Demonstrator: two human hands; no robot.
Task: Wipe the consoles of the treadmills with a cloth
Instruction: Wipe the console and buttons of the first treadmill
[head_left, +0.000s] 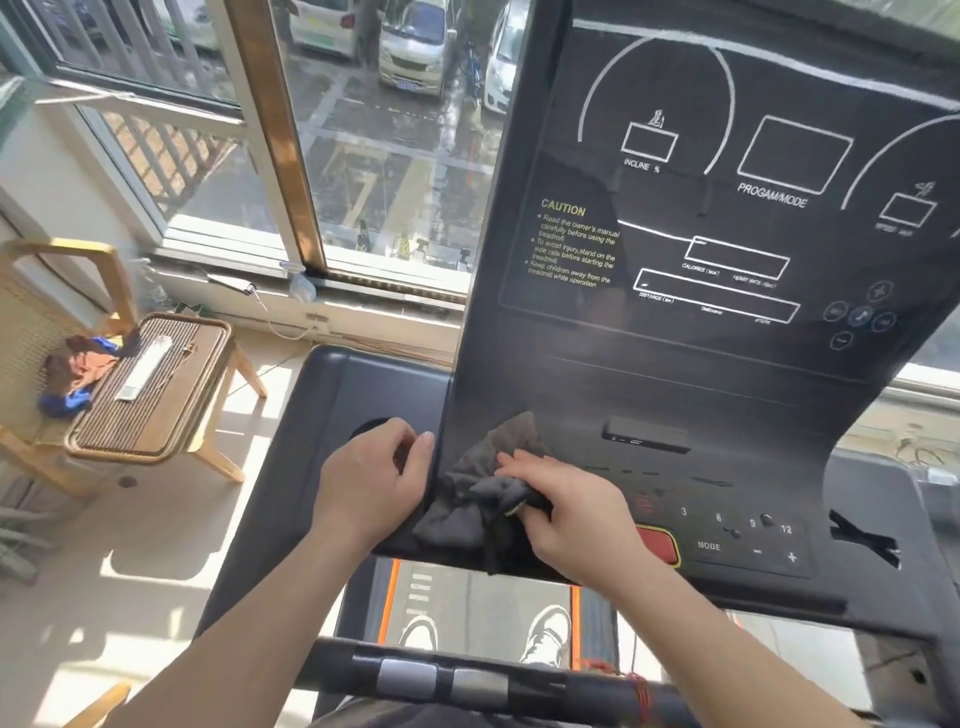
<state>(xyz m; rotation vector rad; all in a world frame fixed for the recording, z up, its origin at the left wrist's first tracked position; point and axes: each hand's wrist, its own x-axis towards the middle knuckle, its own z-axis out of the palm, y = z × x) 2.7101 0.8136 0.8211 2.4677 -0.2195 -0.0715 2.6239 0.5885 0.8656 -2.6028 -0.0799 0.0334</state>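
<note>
Your cloth (480, 501) is a dark grey, crumpled rag, bunched into folds, with a small yellow-green tag showing near your fingers. It lies on the lower left part of the treadmill console (727, 332), just left of the red button (658, 543), and its long axis runs from the console's near edge up and away toward the upright display panel, one corner pointing up the slope. Your right hand (566, 506) rests on top of the cloth, fingers curled around a gathered fold and gripping it. Your left hand (371, 480) sits just beside the cloth on the left side tray (332, 395), fingers bent loosely with the thumb touching the console's edge, holding nothing. Below the console your white shoes (545, 631) stand on the belt, behind the black handlebar (467, 680). Off to the left a wooden chair (150, 395) stands by the window (363, 156).
</note>
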